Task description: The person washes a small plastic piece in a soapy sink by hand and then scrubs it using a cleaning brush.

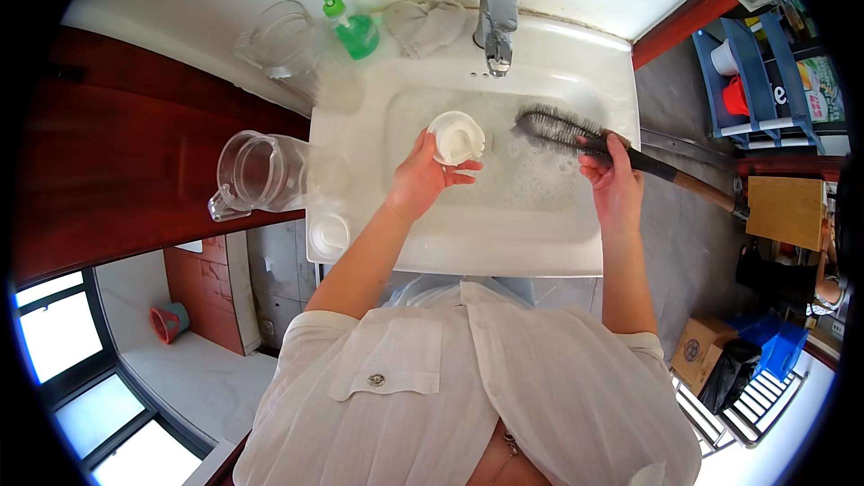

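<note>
Over the soapy water of a white sink [468, 256], my left hand [421, 176] holds a small round white lid [458, 138], its hollow side facing up. My right hand [616, 182] is closed around the black handle of a long bottle brush [661, 168]. The dark bristle loop points left, above the suds and apart from the lid. A second white lid [329, 235] lies on the sink's front left corner. At the left rim stands a clear plastic jug [261, 171], with another clear jug [286, 36] behind it.
A green soap bottle [357, 36] and a crumpled white cloth [425, 27] are behind the sink, left of the chrome faucet [497, 22]. Blue shelves [751, 81] stand at the far right. A person's arm [826, 279] shows at the right edge, near cardboard boxes [700, 353].
</note>
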Demonstrator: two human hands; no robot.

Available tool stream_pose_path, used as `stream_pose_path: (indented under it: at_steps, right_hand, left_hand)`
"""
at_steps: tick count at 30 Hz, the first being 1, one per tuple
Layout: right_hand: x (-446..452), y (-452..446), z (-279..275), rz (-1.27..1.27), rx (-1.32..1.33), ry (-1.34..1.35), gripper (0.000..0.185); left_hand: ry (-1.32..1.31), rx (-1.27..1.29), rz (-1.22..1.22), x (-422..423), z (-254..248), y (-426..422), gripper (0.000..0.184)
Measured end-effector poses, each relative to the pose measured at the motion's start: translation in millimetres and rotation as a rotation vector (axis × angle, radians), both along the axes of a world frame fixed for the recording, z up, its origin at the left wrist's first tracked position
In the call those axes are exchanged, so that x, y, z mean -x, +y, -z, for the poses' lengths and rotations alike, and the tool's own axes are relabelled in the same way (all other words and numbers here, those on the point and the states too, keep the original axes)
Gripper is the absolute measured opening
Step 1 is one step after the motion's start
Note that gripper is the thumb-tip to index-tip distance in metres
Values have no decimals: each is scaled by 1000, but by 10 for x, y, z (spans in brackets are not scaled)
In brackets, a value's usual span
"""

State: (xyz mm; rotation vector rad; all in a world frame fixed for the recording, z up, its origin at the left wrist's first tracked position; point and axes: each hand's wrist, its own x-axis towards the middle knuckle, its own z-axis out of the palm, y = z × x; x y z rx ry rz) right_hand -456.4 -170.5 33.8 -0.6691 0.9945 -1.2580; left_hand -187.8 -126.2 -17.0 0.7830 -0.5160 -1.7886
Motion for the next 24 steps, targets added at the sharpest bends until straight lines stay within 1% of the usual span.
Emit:
stream_pose_path:
  at_steps: [3,5,7,8,10,14,16,17,19,21,22,23,24]
  right_hand:
    - [25,3,49,4,-6,-12,24]
    - [-12,15,66,-11,-13,-35,23]
    - [-84,64,43,21,32,81,22]
    - [-112,79,26,19,31,81,22]
    - [-166,105,-30,22,98,169,21]
    - [-272,206,-200,-8,163,212,21]
    - [-354,269,-255,-114,270,293,20]
    - [-382,287,-197,-173,306,316,17]
    - [-485,309,-100,-284,406,495,16]
    - [-564,243,11,-357,795,797,20]
    - [-523,233,-53,-565,721,676,26]
    - [-588,211,-86,-534,966,785,28]
    - [-577,199,-87,-541,958,792,27]
  left_hand:
    - [50,36,18,-16,-39,-6,44]
    - [19,29,-7,-10,-90,-12,44]
    - [-12,22,-27,6,-101,-24,44]
    - [-51,6,-28,14,-96,-34,45]
    - [-90,-12,-29,30,-96,-42,46]
    - [-132,-28,-29,58,-93,-57,47]
    - [-142,-40,-27,71,-73,-63,48]
    - [-143,-41,-3,79,-59,-64,49]
    - [-143,-44,28,108,5,-68,51]
    - [6,-116,62,137,55,-98,51]
    - [4,-120,60,145,45,-107,51]
    - [-103,-134,-17,148,30,-136,52]
    - [-209,-152,-90,151,-12,-150,52]
